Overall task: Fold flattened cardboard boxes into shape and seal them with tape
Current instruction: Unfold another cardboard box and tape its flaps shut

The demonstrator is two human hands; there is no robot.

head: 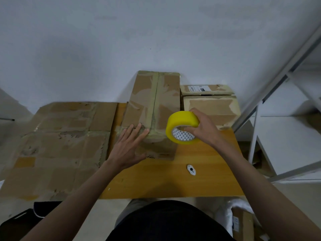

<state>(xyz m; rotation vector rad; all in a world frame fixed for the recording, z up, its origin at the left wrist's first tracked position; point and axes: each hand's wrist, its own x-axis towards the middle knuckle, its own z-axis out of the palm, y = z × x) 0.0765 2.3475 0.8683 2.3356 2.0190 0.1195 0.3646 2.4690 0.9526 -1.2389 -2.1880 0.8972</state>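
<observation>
Flattened brown cardboard sheet (57, 146) covers the orange wooden table (173, 180) under a pale wall; left hand (128, 145) presses flat on the tall folded cardboard box (152, 108); right hand (201, 127) grips the yellow tape roll (180, 122); shut smaller box (212, 108) behind.

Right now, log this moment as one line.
left hand: flat on folded box | right hand: holds yellow tape roll at box end | flattened cardboard: left | white cutter: on table
</observation>
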